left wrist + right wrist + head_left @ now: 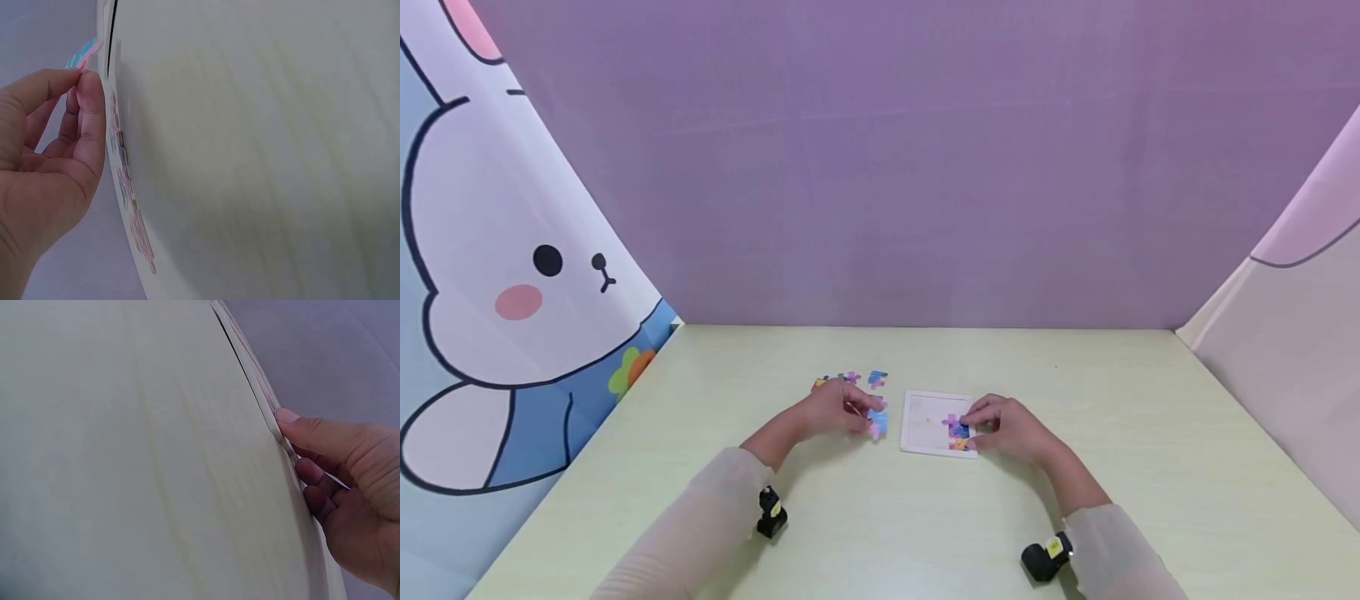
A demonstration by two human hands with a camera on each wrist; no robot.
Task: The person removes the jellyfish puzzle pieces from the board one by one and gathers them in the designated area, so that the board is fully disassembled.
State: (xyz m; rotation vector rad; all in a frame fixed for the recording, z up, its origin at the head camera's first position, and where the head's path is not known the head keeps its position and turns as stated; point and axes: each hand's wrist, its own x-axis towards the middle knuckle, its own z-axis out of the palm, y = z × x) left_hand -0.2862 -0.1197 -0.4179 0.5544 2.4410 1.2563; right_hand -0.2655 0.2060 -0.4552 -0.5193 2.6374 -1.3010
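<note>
My left hand (838,408) pinches a blue and pink jigsaw piece (84,55) between thumb and forefinger, raised off the table in the left wrist view. In the head view, the hand is left of a white puzzle tray (921,427), above loose pieces it partly covers. My right hand (1011,427) grips the tray's right edge, its thumb near the front corner. Several joined pieces (958,431), purple, dark blue and orange, lie inside the tray along its right side. In the right wrist view, the thumb (312,431) touches the tray rim and the other fingers curl beside it.
Loose jigsaw pieces (877,379) lie on the table behind my left hand. The pale wooden table (910,525) meets a purple backdrop (925,183). Small black cameras (1047,558) sit at both wrists. A cartoon-printed cloth (520,350) hangs on the left.
</note>
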